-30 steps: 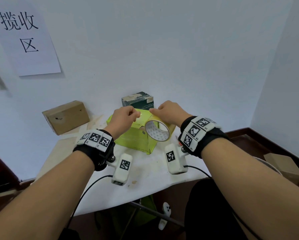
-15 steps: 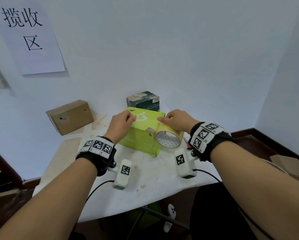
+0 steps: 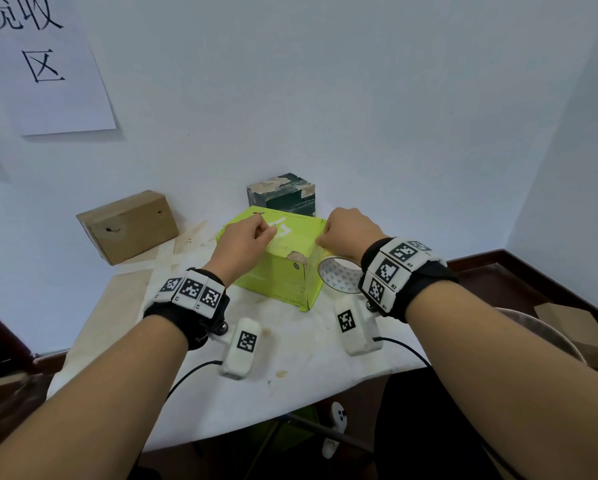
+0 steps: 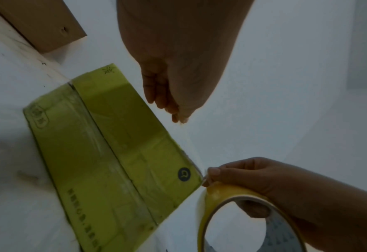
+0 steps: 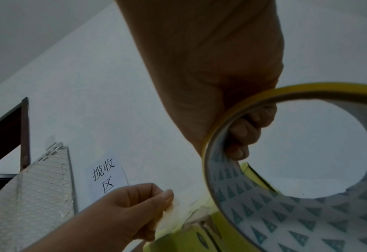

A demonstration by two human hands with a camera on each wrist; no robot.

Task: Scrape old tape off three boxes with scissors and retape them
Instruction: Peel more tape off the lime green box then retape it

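White walls and a paper-covered table (image 3: 290,344) frame our work in a bare corner. Our right hand (image 3: 348,233) grips the yellow tape roll (image 3: 339,277), fingers (image 5: 242,134) hooked through its core and thumb on the outer rim, just off the right edge of the green box (image 3: 283,268). Our left hand (image 3: 245,239) pinches the free end of the tape strip (image 5: 178,211) between thumb and forefinger over the box's top face. We see the strip running between both hands across that lid. The green box sits mid-table, one top corner torn. Behind it stands a dark green box (image 3: 282,195); a brown cardboard box (image 3: 128,225) leans at the wall to the left. A paper sign (image 3: 48,64) hangs above.
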